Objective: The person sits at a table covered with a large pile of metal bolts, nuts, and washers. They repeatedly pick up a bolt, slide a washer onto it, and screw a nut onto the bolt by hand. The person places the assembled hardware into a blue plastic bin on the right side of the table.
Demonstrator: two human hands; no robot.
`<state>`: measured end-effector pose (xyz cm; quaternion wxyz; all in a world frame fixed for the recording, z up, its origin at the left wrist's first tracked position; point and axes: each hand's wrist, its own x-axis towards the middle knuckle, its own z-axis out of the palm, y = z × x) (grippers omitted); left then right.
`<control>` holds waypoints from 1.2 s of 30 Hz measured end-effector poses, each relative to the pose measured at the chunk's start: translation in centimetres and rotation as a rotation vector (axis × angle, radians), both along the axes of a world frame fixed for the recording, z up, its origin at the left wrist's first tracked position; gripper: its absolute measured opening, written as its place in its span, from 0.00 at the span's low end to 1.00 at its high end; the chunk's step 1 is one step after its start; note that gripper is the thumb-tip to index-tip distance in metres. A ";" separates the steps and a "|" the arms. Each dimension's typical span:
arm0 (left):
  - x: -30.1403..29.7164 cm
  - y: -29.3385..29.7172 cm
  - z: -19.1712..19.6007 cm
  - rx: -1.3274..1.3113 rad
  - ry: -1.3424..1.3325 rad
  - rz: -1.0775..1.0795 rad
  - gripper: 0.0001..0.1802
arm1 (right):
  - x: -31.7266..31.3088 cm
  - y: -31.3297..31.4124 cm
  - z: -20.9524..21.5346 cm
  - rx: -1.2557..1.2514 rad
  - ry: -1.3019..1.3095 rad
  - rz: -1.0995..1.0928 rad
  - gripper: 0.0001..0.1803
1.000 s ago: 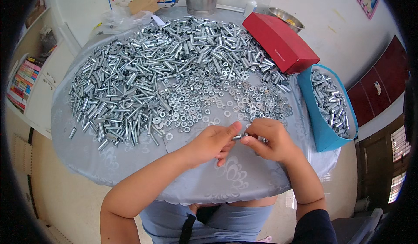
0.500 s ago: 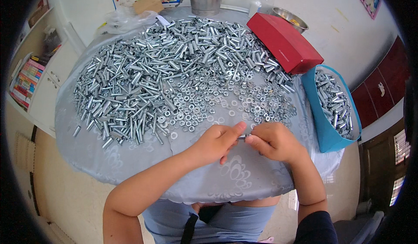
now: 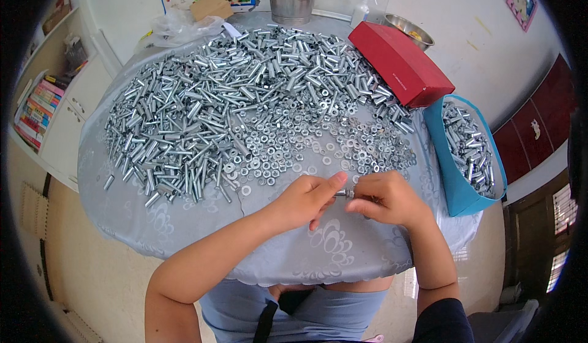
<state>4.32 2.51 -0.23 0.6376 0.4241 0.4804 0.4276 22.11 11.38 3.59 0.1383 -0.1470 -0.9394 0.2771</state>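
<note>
Over the near part of the table, my left hand (image 3: 309, 199) is closed around a small silver expansion bolt (image 3: 346, 193), its end pointing right past the thumb. A nut or washer seems to sit on that end, too small to make out surely. My right hand (image 3: 387, 199) meets the bolt's end with curled fingers, the thumb a little lower and apart from the forefinger. Most of the bolt is hidden inside my left fingers. Just beyond both hands lie loose nuts and washers (image 3: 269, 153). Behind and left of these spreads a big heap of metal sleeves and bolts (image 3: 202, 98).
A blue fabric bin (image 3: 459, 190) full of assembled bolts stands at the table's right edge. Behind it are a red box (image 3: 401, 64) and a steel bowl (image 3: 409, 27). A metal pail (image 3: 293, 3), a spray bottle (image 3: 360, 12) and a plastic bag (image 3: 184, 30) line the back.
My right thumb has dropped away from the forefinger, uncovering more of the bolt's end. My left hand has stayed in place.
</note>
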 end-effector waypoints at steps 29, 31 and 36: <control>0.3 -0.2 0.1 0.026 0.114 -0.033 0.30 | -0.8 -0.8 0.6 -0.080 0.008 -0.006 0.12; 0.3 -0.1 0.1 0.011 0.096 -0.026 0.30 | -0.7 -1.2 0.7 -0.089 0.022 -0.060 0.12; 0.2 -0.3 0.0 0.023 0.121 -0.046 0.30 | -0.5 -0.8 0.5 -0.121 -0.045 -0.004 0.13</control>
